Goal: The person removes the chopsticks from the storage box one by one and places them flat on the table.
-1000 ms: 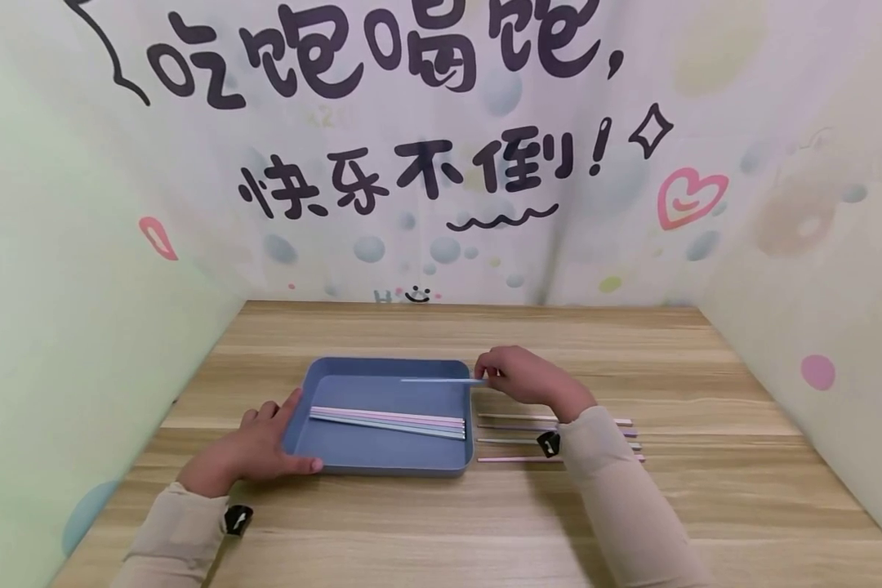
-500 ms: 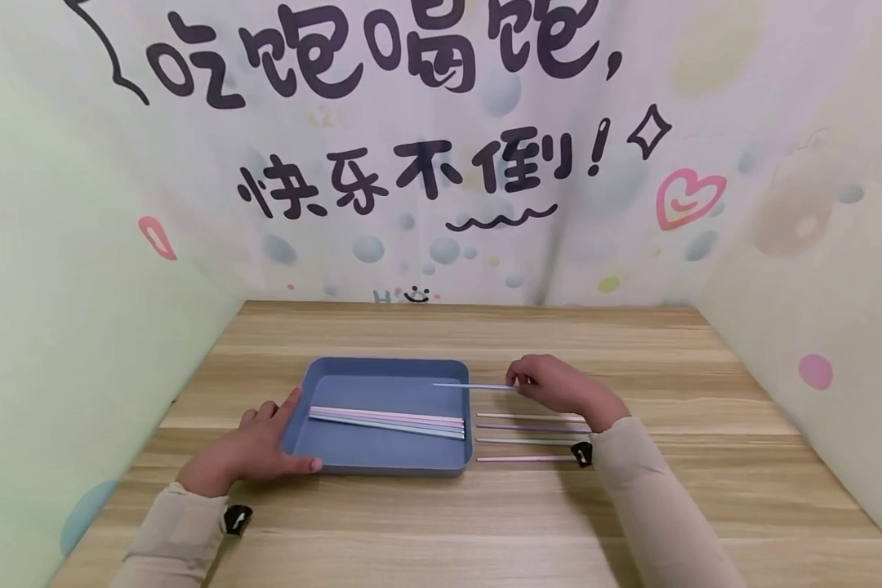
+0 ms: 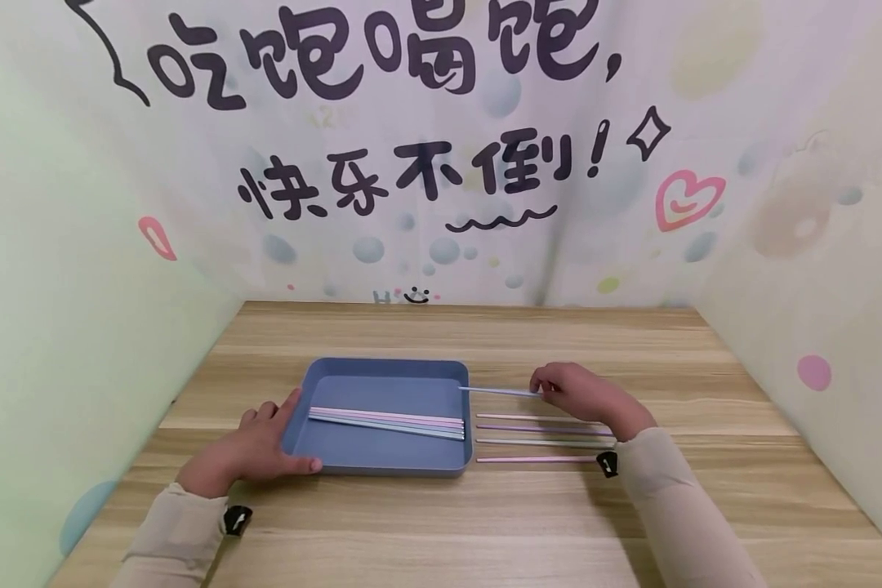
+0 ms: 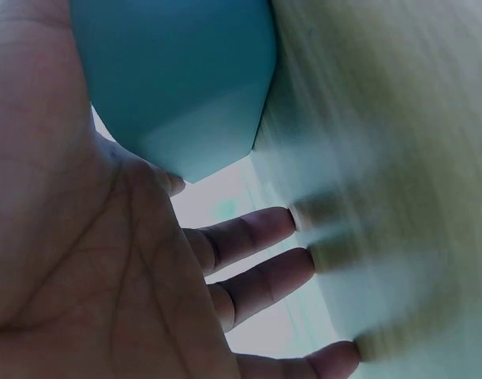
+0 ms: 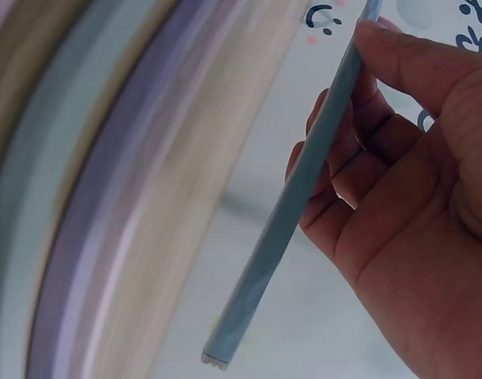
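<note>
My right hand [image 3: 584, 396] pinches a light blue chopstick [image 3: 496, 391] between thumb and fingers. The chopstick's thin tip points left, overlapping the right rim of a blue tray [image 3: 389, 470]. In the right wrist view its thicker end [image 5: 248, 308] slants down past the curled fingers. My left hand [image 3: 260, 445] lies spread at the tray's left end, thumb along the front side and index finger by the left wall. The left wrist view has the tray's side [image 4: 177, 87] close to the palm, the other fingers reaching toward the table. Inside the tray, several pastel chopsticks [image 3: 389, 421] lie in a bundle.
Right of the tray, several separate chopsticks, including a purple one [image 3: 529, 429] and a pink one [image 3: 529, 459], lie side by side on the wooden table [image 3: 412, 531]. A printed cloth [image 3: 426, 261] hangs behind the table, with pale walls at both sides.
My right hand has moved right and slightly toward me with the blue chopstick, drawing its tip from over the tray to the right rim. The left hand and tray have stayed put.
</note>
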Available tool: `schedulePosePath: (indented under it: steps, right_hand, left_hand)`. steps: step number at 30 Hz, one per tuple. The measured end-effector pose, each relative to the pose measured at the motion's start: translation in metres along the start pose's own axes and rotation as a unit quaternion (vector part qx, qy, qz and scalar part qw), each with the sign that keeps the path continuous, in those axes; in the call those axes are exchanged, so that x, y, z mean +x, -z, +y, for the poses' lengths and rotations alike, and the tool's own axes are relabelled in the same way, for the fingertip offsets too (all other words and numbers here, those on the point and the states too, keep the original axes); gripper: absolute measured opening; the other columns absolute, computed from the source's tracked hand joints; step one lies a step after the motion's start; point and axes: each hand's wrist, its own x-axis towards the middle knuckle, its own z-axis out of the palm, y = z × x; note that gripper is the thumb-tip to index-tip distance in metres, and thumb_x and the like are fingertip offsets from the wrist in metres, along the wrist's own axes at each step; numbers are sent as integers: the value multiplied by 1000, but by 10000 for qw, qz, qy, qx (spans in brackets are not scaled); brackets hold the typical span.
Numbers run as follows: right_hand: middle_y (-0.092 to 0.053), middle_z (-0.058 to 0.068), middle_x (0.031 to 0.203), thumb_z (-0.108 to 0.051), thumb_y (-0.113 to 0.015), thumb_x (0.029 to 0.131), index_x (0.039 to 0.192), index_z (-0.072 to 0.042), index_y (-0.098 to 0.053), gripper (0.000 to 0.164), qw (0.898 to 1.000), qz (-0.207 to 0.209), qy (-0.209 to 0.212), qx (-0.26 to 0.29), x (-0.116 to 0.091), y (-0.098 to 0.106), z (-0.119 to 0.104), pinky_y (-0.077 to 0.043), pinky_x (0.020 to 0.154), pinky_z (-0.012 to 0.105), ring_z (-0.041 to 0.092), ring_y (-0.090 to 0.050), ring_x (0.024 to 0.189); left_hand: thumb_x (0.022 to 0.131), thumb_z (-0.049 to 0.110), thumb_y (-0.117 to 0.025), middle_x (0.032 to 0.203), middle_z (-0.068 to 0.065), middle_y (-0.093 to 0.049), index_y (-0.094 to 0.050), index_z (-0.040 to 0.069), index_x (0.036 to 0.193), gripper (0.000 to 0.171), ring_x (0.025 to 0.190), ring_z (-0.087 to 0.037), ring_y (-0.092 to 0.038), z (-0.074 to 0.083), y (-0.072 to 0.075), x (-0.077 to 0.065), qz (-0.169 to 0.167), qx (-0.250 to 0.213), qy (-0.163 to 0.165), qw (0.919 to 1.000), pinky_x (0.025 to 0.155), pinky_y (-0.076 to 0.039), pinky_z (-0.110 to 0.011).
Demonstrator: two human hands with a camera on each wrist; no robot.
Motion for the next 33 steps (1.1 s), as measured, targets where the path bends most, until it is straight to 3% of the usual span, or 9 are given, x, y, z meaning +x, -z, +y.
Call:
schedulePosePath:
  steps: [17,33]
  right_hand:
    - [-56,-8,82,4,-54,94,97,-9,-66,18,9991,-196,-371,36,-17,-7,15,-45,74,34,11,-51,78]
    - [-58,-6,82,6,-57,92,92,-11,-65,19,9986,-408,-325,-15,-16,-8,20,-44,72,33,10,-50,76]
  left_hand:
    - [74,66,-76,130,-37,-38,-11,-5,155,126,113,-52,-38,-2,-1,1,-27,82,65,9999,87,-44,-61]
    - [75,66,-76,132,-37,-37,-10,-4,156,126,116,-54,-36,-4,-2,2,-32,73,72,9999,87,-43,-62]
